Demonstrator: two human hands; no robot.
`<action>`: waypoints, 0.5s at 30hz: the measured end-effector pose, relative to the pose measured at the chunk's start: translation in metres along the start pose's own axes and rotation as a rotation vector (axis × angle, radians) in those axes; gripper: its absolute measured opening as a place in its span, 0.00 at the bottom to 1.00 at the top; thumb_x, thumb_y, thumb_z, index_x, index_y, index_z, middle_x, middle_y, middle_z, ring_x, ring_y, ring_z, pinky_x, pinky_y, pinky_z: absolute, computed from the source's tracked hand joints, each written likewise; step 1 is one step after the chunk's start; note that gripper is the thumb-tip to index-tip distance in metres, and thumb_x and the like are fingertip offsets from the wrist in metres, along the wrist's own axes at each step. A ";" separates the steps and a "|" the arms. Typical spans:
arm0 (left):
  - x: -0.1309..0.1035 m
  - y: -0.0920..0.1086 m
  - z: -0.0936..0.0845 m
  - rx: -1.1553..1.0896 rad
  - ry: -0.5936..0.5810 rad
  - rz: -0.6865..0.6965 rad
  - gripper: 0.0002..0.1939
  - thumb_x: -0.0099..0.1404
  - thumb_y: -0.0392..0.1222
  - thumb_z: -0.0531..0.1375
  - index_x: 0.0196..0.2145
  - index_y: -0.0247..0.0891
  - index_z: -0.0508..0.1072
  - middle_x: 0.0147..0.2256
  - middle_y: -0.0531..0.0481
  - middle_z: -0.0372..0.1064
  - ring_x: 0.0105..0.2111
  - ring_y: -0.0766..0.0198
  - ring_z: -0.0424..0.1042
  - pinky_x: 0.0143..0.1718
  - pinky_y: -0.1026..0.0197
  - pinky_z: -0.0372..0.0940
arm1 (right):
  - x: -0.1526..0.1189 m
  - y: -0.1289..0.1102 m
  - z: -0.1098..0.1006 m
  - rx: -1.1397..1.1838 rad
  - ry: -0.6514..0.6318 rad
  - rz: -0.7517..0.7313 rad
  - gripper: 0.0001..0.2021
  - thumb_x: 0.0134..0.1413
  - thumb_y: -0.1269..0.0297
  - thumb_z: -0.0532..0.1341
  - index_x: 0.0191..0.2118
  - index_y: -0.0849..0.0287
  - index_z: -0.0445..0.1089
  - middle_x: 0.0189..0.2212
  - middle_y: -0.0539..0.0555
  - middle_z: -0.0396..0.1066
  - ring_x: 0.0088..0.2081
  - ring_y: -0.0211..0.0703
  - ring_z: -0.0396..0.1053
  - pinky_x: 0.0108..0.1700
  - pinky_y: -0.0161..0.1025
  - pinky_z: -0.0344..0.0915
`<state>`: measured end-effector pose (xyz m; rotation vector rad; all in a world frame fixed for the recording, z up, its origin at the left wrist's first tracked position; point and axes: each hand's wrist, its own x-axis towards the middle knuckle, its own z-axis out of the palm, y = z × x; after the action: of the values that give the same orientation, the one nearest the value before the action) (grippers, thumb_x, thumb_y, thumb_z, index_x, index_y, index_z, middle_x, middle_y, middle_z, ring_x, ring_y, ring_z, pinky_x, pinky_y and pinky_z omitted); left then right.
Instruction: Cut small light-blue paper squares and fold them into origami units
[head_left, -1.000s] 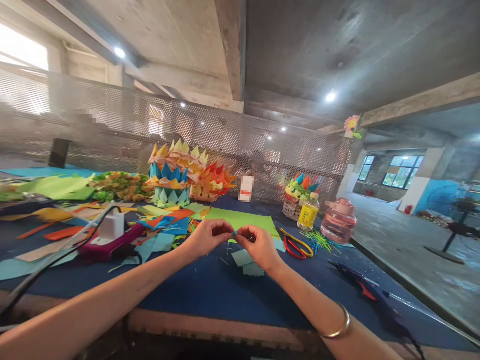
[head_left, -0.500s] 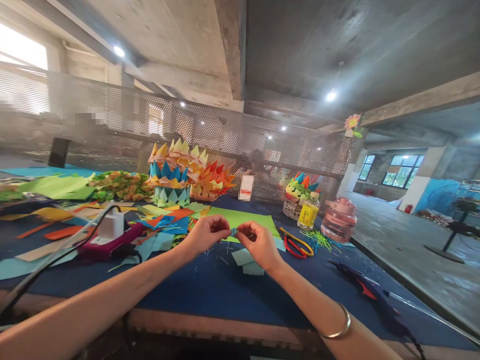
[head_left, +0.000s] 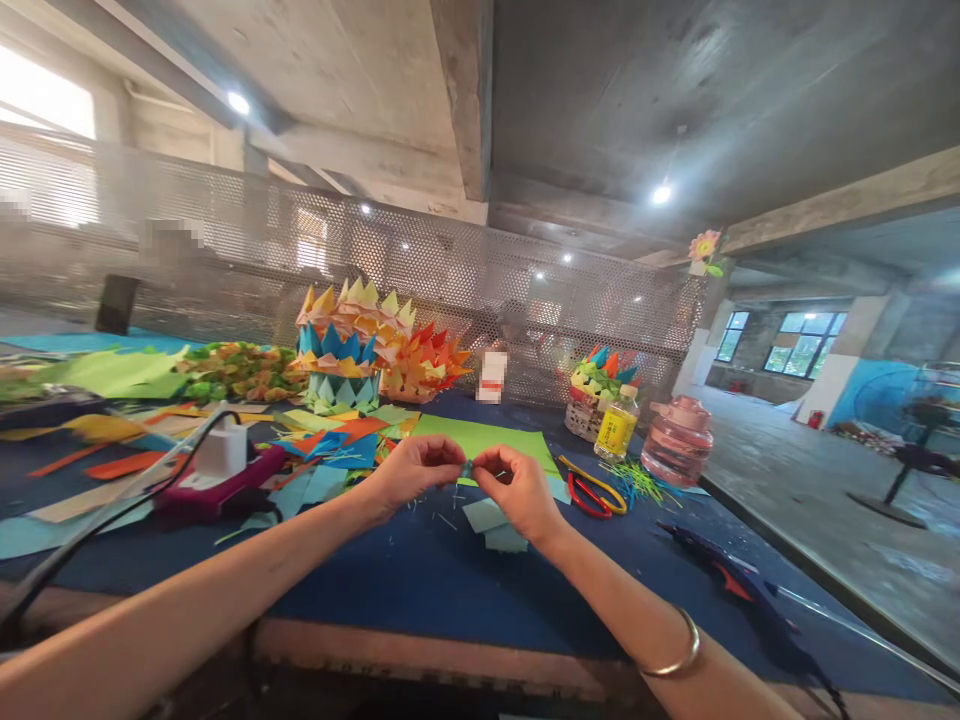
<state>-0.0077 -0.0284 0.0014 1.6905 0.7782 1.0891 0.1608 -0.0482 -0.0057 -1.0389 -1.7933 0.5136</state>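
A small piece of blue paper [head_left: 467, 467] is pinched between my two hands over the middle of the dark blue table. The fingertips of my left hand [head_left: 424, 470] hold it on one side, and those of my right hand [head_left: 517, 488] on the other. Its exact shape is mostly hidden by the fingers. Pale blue paper pieces [head_left: 504, 538] lie just below my right hand. Behind both hands is a green sheet [head_left: 517, 440]. Red and yellow scissors [head_left: 596, 492] rest to the right of my right hand.
Folded-paper crowns [head_left: 341, 365] stand at the back, near coloured strips [head_left: 120, 430]. A power strip [head_left: 221, 490] with cables is at left. Rightward are a yellow-labelled bottle [head_left: 617, 425], a pink jug [head_left: 679, 442], a paper basket [head_left: 585, 405] and a glue gun [head_left: 739, 580].
Both hands have shifted very slightly at the fingertips, and less of the blue paper shows between them. Nothing else has visibly moved.
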 end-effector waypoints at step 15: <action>-0.004 0.007 0.000 -0.347 0.036 -0.313 0.04 0.42 0.32 0.64 0.19 0.34 0.71 0.17 0.56 0.64 0.17 0.75 0.60 0.21 0.71 0.58 | -0.002 -0.001 0.003 0.064 -0.051 0.006 0.05 0.45 0.68 0.59 0.28 0.61 0.71 0.21 0.49 0.68 0.20 0.32 0.60 0.23 0.30 0.57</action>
<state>-0.0090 -0.0344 0.0066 1.2151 0.7940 0.9716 0.1585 -0.0502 -0.0073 -0.9961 -1.8073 0.6021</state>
